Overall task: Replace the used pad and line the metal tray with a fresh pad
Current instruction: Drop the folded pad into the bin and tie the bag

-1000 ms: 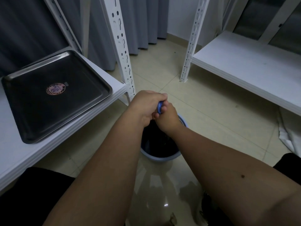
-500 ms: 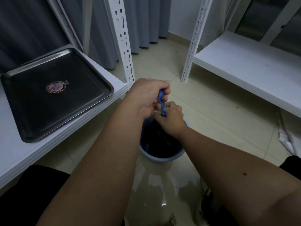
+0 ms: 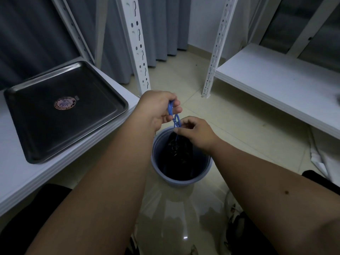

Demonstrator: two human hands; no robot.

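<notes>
L hand (image 3: 157, 109): fingers curled round blue drawstring (image 3: 174, 117), pulling up; sits higher and further left than 0.5 s ago.
R hand (image 3: 196, 131): pinches drawstring lower down, at neck of black bag (image 3: 179, 150); hands now apart, were touching before.
Bag: now cinched, inside grey bin (image 3: 181, 182) on floor, centre.
Metal tray (image 3: 64, 111): far left on white shelf (image 3: 18, 183), bare, round sticker mid-tray; unchanged.
Pad: not seen.
</notes>
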